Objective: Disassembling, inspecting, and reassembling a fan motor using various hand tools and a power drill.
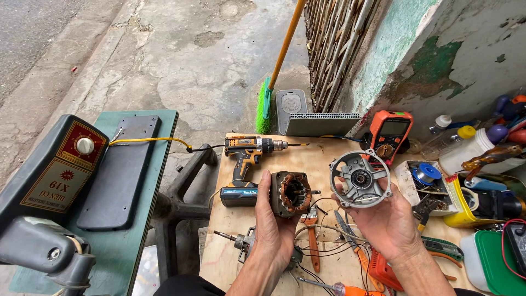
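Observation:
My left hand (pixel 272 222) grips a motor stator (pixel 291 193), a dark square block with copper windings around its open bore, held over the plywood table (pixel 323 159). My right hand (pixel 386 216) holds up a round grey metal end cover (pixel 360 178) with a bearing seat at its centre and spokes to the rim. The two parts are apart, about a hand's width between them. Thin wires trail from the stator down to the table.
A cordless drill (pixel 249 151) lies behind the stator. An orange multimeter (pixel 389 131), bottles, a solder spool box (pixel 424 178), pliers (pixel 311 225), screwdrivers and a rotor shaft (pixel 233 238) crowd the table. A green stand (pixel 118 241) with a fan base sits left; a broom (pixel 279 60) leans against the wall.

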